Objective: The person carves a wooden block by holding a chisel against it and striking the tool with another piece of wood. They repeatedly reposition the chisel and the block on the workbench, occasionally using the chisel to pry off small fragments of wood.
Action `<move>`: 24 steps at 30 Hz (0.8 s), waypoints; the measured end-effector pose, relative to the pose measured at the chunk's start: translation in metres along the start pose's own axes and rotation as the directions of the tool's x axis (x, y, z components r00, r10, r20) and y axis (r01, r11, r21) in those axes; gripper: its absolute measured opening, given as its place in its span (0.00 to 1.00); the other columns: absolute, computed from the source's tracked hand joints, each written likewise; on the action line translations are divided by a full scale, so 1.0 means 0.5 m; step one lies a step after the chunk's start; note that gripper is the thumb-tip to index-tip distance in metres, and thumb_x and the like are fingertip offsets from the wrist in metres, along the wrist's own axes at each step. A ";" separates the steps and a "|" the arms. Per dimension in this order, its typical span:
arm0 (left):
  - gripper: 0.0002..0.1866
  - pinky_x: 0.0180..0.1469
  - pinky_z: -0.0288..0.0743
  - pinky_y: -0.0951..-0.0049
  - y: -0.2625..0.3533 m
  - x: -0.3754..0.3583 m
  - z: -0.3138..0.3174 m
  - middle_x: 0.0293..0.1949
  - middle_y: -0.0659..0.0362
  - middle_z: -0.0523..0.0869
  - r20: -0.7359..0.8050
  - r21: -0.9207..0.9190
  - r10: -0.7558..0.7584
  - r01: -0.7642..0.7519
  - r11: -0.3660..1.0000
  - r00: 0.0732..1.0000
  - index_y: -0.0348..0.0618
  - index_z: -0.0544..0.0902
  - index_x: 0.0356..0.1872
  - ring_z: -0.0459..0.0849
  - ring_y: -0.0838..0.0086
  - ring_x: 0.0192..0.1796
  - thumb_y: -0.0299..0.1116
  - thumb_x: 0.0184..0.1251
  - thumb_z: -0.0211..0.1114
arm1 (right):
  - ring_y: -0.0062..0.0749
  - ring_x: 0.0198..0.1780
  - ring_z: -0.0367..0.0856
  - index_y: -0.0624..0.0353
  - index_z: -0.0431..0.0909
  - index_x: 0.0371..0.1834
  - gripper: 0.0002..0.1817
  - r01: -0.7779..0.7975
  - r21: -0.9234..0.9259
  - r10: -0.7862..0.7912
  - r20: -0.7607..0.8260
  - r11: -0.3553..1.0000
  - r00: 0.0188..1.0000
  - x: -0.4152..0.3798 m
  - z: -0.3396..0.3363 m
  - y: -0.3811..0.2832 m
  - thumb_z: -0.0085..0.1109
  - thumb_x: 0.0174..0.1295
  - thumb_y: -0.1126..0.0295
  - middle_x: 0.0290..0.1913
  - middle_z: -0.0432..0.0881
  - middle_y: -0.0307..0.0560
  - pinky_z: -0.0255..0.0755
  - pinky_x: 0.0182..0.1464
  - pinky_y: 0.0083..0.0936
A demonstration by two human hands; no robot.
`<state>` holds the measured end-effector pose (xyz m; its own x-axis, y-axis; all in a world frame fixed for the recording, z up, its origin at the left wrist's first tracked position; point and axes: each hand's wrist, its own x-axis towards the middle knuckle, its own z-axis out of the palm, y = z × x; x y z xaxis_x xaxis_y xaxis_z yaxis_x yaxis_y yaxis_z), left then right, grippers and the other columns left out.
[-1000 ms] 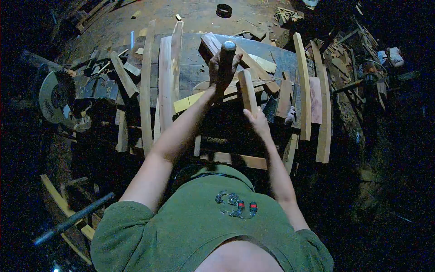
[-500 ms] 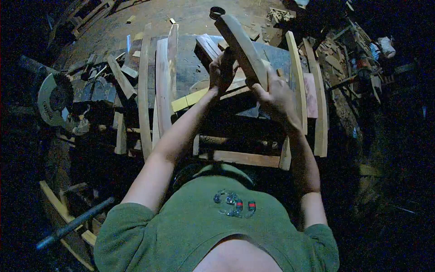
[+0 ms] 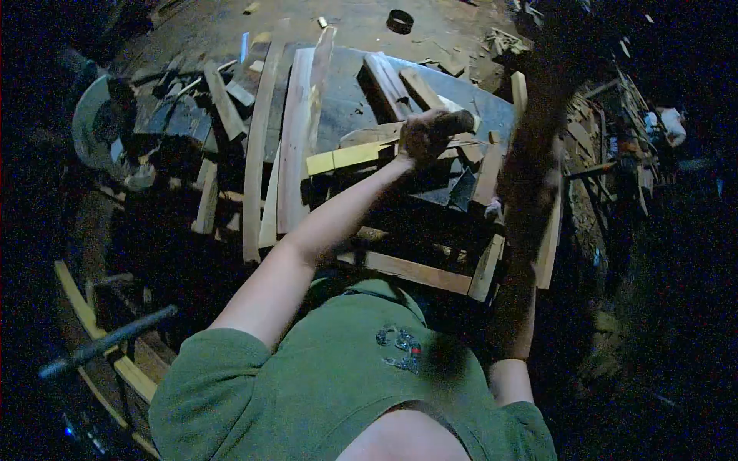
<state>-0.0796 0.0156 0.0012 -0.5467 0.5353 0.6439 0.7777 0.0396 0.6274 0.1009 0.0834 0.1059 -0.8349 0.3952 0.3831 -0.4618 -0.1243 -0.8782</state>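
Note:
Close to the camera, a curved wooden board [image 3: 547,92] stands raised on the right, dark and smeared by motion. My right hand [image 3: 500,206] is closed on its lower part, mostly lost in shadow. My left hand [image 3: 421,140] is closed over the middle of the workbench, apart from the board. A dark rounded end shows at its fingers; I cannot tell what it belongs to. Just left of that hand lies a yellow wooden strip [image 3: 344,158], and beyond it are short wood blocks [image 3: 384,83].
Long wooden slats [image 3: 296,138] lie across the left of the workbench [image 3: 346,91]. A circular saw blade [image 3: 94,123] stands farther left. A dark ring [image 3: 400,21] rests on the floor beyond the bench. Scrap wood [image 3: 626,138] is heaped at right, and a pipe [image 3: 108,342] juts out lower left.
The board has swung from between both hands to the right and up toward the camera with my right hand. My left hand has left it and moved right over the bench.

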 end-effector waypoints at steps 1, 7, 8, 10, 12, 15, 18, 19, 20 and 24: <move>0.12 0.35 0.77 0.63 0.010 -0.006 -0.002 0.32 0.48 0.83 -0.118 -0.091 0.067 -0.078 0.993 0.991 0.43 0.80 0.36 0.83 0.54 0.35 0.34 0.48 0.63 | 0.38 0.56 0.72 0.63 0.60 0.63 0.32 -0.110 -0.408 0.109 -0.027 0.907 0.994 -0.003 0.010 0.004 0.55 0.57 0.61 0.54 0.74 0.53 0.65 0.56 0.32; 0.11 0.33 0.76 0.62 0.067 -0.004 -0.028 0.27 0.50 0.80 0.019 -0.067 -0.084 0.085 0.994 0.996 0.43 0.78 0.32 0.81 0.53 0.33 0.34 0.46 0.64 | 0.42 0.55 0.71 0.60 0.63 0.62 0.30 -0.322 -0.901 0.212 -0.268 0.291 0.940 -0.008 -0.026 -0.022 0.58 0.56 0.62 0.50 0.77 0.52 0.54 0.63 0.41; 0.11 0.33 0.76 0.62 0.067 -0.007 -0.030 0.27 0.50 0.80 0.019 -0.065 -0.099 0.100 0.993 0.995 0.43 0.78 0.32 0.81 0.53 0.33 0.34 0.46 0.64 | 0.41 0.55 0.70 0.60 0.64 0.61 0.31 -0.296 -0.789 0.157 -0.251 0.538 0.955 -0.016 -0.033 -0.021 0.59 0.55 0.60 0.49 0.77 0.52 0.52 0.64 0.40; 0.15 0.33 0.75 0.64 0.057 -0.003 -0.033 0.33 0.56 0.82 0.145 -0.072 -0.121 0.133 0.989 0.982 0.47 0.76 0.41 0.82 0.61 0.34 0.38 0.51 0.62 | 0.40 0.54 0.72 0.60 0.62 0.62 0.31 -0.275 -0.874 0.173 -0.223 0.401 0.959 -0.029 -0.036 -0.004 0.58 0.56 0.62 0.51 0.76 0.52 0.56 0.61 0.38; 0.16 0.34 0.75 0.64 0.034 -0.011 -0.026 0.32 0.54 0.82 0.076 -0.065 -0.070 0.075 0.995 0.995 0.45 0.77 0.40 0.82 0.59 0.35 0.39 0.50 0.62 | 0.40 0.52 0.74 0.60 0.57 0.65 0.32 -0.199 -0.974 0.174 -0.178 0.113 0.969 -0.037 -0.014 0.014 0.56 0.58 0.65 0.54 0.74 0.52 0.63 0.56 0.33; 0.16 0.33 0.75 0.63 0.039 0.009 -0.025 0.32 0.53 0.82 0.079 -0.138 -0.039 0.050 0.989 0.996 0.47 0.77 0.41 0.82 0.58 0.35 0.37 0.49 0.62 | 0.52 0.48 0.76 0.65 0.59 0.63 0.38 -0.319 -0.944 0.291 -0.282 0.087 0.914 -0.005 0.033 -0.023 0.60 0.51 0.58 0.50 0.76 0.59 0.71 0.50 0.37; 0.13 0.34 0.76 0.63 0.025 0.003 -0.022 0.29 0.52 0.81 0.084 -0.110 -0.112 0.121 0.987 0.990 0.46 0.76 0.35 0.82 0.57 0.33 0.36 0.48 0.66 | 0.28 0.46 0.77 0.61 0.52 0.69 0.32 -0.007 -0.759 -0.016 -0.023 0.652 1.000 -0.026 -0.045 0.049 0.50 0.63 0.68 0.49 0.75 0.54 0.71 0.47 0.23; 0.11 0.33 0.75 0.64 0.003 0.005 -0.014 0.27 0.53 0.80 0.067 0.060 0.014 -0.018 0.998 0.998 0.46 0.76 0.35 0.82 0.57 0.32 0.37 0.53 0.64 | 0.47 0.46 0.78 0.67 0.61 0.61 0.36 -0.117 -0.512 0.045 -0.151 0.851 0.988 -0.042 -0.104 0.112 0.59 0.56 0.54 0.49 0.77 0.59 0.71 0.50 0.35; 0.11 0.33 0.75 0.65 0.017 0.009 -0.033 0.28 0.53 0.81 0.012 0.120 -0.039 0.037 0.992 0.999 0.46 0.76 0.36 0.82 0.58 0.31 0.37 0.54 0.65 | 0.47 0.46 0.78 0.67 0.61 0.61 0.36 -0.123 -0.510 0.047 -0.160 0.851 0.986 -0.029 -0.092 0.110 0.59 0.56 0.54 0.49 0.77 0.59 0.71 0.50 0.35; 0.11 0.31 0.73 0.67 -0.023 0.037 -0.076 0.24 0.53 0.79 -0.221 -0.112 0.015 -0.040 0.993 0.975 0.43 0.76 0.35 0.80 0.63 0.27 0.34 0.54 0.67 | 0.48 0.44 0.79 0.63 0.70 0.51 0.33 -0.560 -0.746 0.426 -0.402 0.361 0.810 -0.016 -0.054 0.158 0.56 0.56 0.43 0.42 0.80 0.58 0.70 0.48 0.37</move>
<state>-0.1106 -0.0073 0.0224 -0.5904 0.3361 0.7338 0.7594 -0.0767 0.6461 0.0791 0.0948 0.0258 -0.7527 0.6336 -0.1787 0.5242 0.4126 -0.7449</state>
